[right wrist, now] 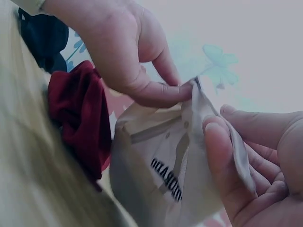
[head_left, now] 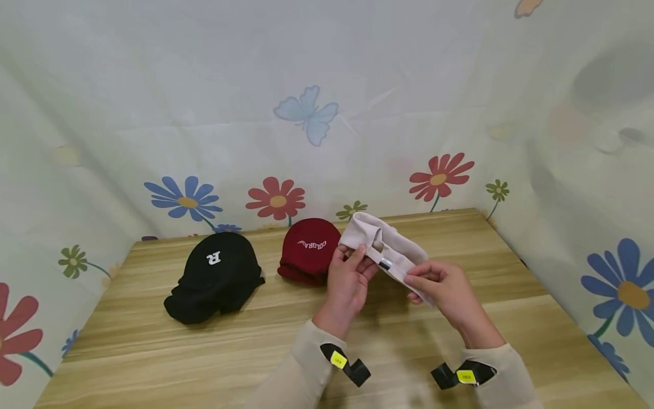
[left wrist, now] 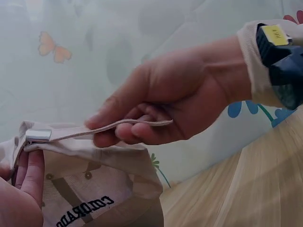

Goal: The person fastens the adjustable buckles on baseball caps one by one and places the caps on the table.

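Observation:
Both hands hold a light beige cap (head_left: 409,244) above the table, its inside partly showing. Dark "COLORADO" lettering (left wrist: 92,208) appears on it in the left wrist view. My left hand (head_left: 347,284) grips the cap's edge beside a silver buckle (left wrist: 38,135), fingers tucked behind the band. Between thumb and fingers, my right hand (head_left: 452,289) pinches the adjusting strap (left wrist: 109,126), which runs out of the buckle. In the right wrist view the strap's free end lies across the right hand's fingers (right wrist: 267,165).
A dark red cap (head_left: 310,247) with white lettering sits on the wooden table (head_left: 204,363), just left of the left hand. Farther left lies a black cap (head_left: 219,275) with a white "R". A flower-printed backdrop (head_left: 357,170) encloses the table's back and sides.

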Available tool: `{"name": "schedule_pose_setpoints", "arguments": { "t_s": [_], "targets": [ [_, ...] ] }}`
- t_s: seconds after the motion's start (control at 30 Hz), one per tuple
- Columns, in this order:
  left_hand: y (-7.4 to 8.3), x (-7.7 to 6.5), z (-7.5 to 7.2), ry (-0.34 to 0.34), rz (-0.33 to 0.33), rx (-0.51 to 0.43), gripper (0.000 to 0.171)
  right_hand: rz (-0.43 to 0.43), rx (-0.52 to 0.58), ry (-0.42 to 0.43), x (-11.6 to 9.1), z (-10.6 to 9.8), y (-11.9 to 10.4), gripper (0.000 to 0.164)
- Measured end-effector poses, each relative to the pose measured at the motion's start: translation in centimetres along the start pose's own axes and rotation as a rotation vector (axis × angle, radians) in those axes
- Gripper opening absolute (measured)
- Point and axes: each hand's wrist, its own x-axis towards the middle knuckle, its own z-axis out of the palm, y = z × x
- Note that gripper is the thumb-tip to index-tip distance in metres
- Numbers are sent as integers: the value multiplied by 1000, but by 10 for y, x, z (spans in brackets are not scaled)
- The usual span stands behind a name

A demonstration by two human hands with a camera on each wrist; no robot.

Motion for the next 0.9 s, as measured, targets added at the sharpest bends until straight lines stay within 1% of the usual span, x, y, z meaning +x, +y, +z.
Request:
{"name": "schedule_pose_setpoints", "arguments": {
  "t_s": [0.1,0.27,0.37,0.47,0.53,0.6,0.7,0.83,0.9],
  "targets": [
    [0,3,-1,12,-6,-4,26,7,27,9,-6,-5,7,28],
    [2,4,-3,26,-18,-2,28,74,84,20,-18,-16,26,16],
    [3,4,-4,19,-28,11,31,115,162,13,-24,-21,38,8],
    [4,4,-5,8,-37,18,33,142,248,11,-24,-22,47,7],
    [4,4,-5,-4,-43,25,34,173,312,22,-23,-21,50,15],
    [3,4,-6,-23,-58,32,37,218,369,26,-20,-19,54,27],
    [2,1,-9,-87,-87,59,46,308,427,43,-15,-17,58,46],
    [1,-3,-15,-201,-136,114,62,392,399,82,-10,-11,67,71],
    [1,-5,-18,-250,-160,140,68,406,374,80,-10,-8,72,76]
  ]
}}
